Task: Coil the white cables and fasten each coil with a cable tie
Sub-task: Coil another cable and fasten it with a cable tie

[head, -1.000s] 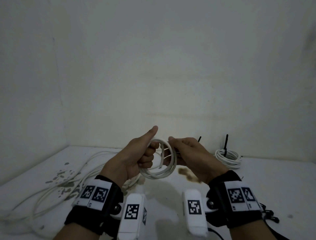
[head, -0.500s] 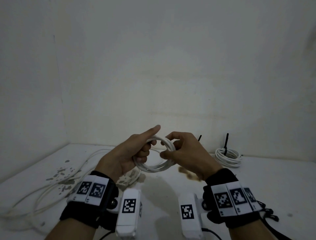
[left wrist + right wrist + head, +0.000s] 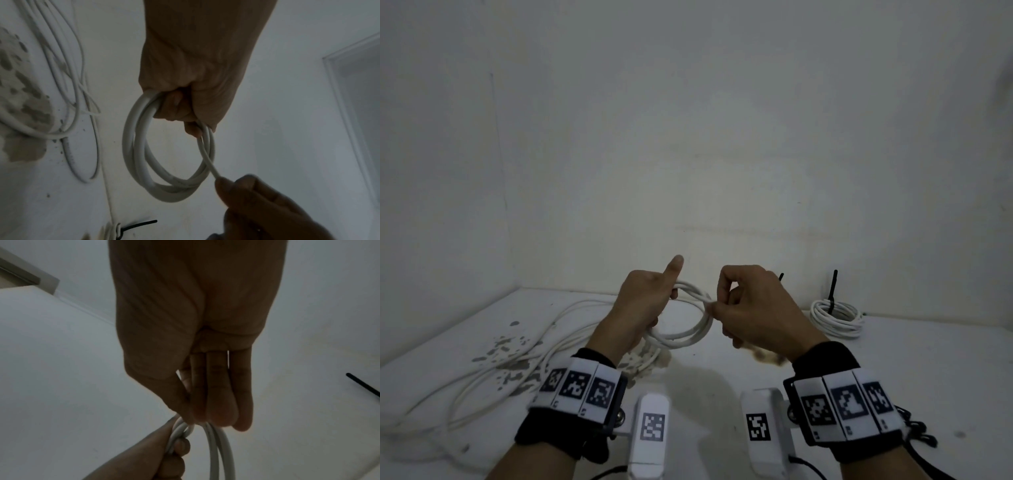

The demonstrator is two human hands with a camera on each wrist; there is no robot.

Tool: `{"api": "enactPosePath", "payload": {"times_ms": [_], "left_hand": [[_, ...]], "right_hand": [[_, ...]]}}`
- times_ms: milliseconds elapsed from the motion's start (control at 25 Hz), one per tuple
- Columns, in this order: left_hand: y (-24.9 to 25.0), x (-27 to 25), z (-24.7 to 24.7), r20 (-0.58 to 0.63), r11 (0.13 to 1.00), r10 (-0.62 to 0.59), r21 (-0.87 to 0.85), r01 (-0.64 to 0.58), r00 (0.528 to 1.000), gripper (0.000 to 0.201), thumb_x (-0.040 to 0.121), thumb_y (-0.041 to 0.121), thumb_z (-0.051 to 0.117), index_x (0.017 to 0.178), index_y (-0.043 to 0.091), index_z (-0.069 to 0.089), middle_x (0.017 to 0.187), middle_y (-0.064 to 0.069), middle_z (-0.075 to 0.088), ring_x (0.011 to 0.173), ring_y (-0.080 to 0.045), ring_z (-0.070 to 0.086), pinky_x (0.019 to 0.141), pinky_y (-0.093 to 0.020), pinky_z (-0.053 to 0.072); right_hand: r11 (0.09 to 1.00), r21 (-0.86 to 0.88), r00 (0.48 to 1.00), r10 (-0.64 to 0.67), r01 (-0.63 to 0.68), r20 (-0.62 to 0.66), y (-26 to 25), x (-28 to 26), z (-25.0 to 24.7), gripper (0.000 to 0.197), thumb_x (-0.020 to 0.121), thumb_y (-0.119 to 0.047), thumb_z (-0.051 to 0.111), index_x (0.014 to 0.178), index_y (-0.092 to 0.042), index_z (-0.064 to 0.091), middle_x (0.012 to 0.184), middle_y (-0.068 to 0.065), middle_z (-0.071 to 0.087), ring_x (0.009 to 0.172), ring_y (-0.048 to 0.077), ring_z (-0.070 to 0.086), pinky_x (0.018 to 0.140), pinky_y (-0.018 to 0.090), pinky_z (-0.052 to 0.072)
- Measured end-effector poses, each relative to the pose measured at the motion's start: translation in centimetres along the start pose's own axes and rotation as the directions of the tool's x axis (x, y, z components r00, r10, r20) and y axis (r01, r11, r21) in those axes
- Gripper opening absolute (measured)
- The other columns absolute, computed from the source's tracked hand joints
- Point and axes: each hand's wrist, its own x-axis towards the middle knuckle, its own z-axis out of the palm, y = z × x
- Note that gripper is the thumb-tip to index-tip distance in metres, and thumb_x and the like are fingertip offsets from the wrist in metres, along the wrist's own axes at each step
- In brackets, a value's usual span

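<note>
Here, loose white cables (image 3: 493,370) lie in a tangle on the left of the white table (image 3: 945,383), over a patch of chipped paint (image 3: 506,346), not yet wound. Toward the middle, the left hand (image 3: 643,305) is closed around one side of a small coil (image 3: 688,329) held up above the table, thumb raised; the left wrist view shows several turns of cable running through the curled fingers (image 3: 174,105). Just right of it, the right hand (image 3: 753,311) pinches a strand at the coil's other side between thumb and fingertips, the remaining fingers lying straight in the right wrist view. No tie is on this coil. Farther right, a finished coil (image 3: 837,318) rests near the back wall, a black cable tie (image 3: 832,291) cinched around it with its tail standing up. Another black tip (image 3: 780,276) shows behind the right hand; what it belongs to cannot be told. By this look, one cable is done, one is wound but unfastened, and the loose heap remains.
</note>
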Motion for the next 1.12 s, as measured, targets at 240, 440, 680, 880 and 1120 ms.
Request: {"api": "enactPosePath", "payload": {"times_ms": [240,440,680,880,1120], "left_hand": [[-0.5,0.2,0.0,-0.128,0.953,0.194,0.26,-0.155,0.973,0.066,0.092,0.064,0.045,0.052,0.012,0.037,0.05,-0.004,0.037,0.048,-0.018,0.035,0.055,-0.031,0.033],[-0.4,0.4,0.1,-0.082,0.913,0.279,0.333,-0.238,0.957,0.064,0.094,0.061,0.045,0.052,0.014,0.032,0.048,-0.002,0.031,0.047,-0.018,0.033,0.055,-0.031,0.031],[-0.4,-0.2,0.1,0.184,0.951,0.11,0.265,-0.157,0.977,0.072,0.098,0.062,0.024,0.069,0.008,0.061,0.058,0.002,0.056,0.044,-0.008,0.042,0.047,-0.021,0.033],[0.9,-0.4,-0.2,0.421,0.975,0.012,-0.206,0.083,0.907,0.074,0.092,0.072,0.032,0.075,0.009,0.068,0.056,0.001,0.048,0.048,-0.013,0.042,0.052,-0.027,0.038],[0.9,-2.0,1.5,0.5,0.534,0.08,-0.752,0.386,0.862,0.058,0.086,0.063,0.053,0.058,0.012,0.059,0.046,-0.001,0.047,0.044,-0.016,0.051,0.055,-0.026,0.049]], "right_hand": [[0.995,0.096,0.993,-0.026,0.014,0.119,-0.6,-0.5,-0.4,0.012,0.088,-0.002,0.062,0.08,-0.007,0.054,0.057,0.014,0.069,0.04,0.018,0.061,0.046,0.021,0.047],[0.974,0.225,0.981,-0.01,-0.034,0.193,-0.3,-0.6,-1.1,0.012,0.089,-0.003,0.062,0.083,-0.009,0.053,0.053,0.013,0.064,0.052,0.031,0.064,0.046,0.025,0.046],[0.988,0.063,0.959,0.117,-0.138,0.258,0.6,0.0,-0.4,0.047,0.08,-0.064,0.067,0.113,-0.031,0.061,0.099,-0.003,0.072,0.087,0.02,0.072,0.083,0.041,0.061],[0.816,0.544,0.98,0.144,-0.198,0.141,0.9,0.5,1.9,0.032,0.101,-0.031,0.055,0.103,-0.001,0.066,0.067,0.006,0.05,0.053,0.019,0.055,0.056,0.032,0.054],[0.479,0.864,0.965,0.259,-0.158,0.033,0.3,1.6,1.0,0.022,0.103,-0.024,0.053,0.103,-0.003,0.058,0.062,0.003,0.043,0.05,0.016,0.045,0.05,0.031,0.048]]}}
